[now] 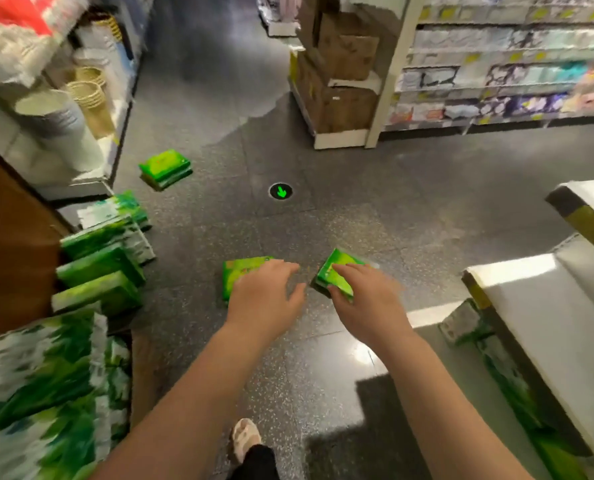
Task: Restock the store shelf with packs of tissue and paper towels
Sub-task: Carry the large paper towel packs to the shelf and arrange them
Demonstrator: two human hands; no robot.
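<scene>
Tissue packs lie loose on the floor: three green ones, counted from the green arrow marker [280, 191]. The far pack [165, 169] sits left of the marker and beyond my reach. The left pack [242, 273] lies nearer me than the marker, under my left hand [266, 295], whose grip is released, fingers spread over it. The right pack [337, 277] lies beside it, long axis running away from me and tilted; my right hand [365, 292] rests on it, fingers starting to curl, not yet clenched. More packs stand stacked at the left shelf.
</scene>
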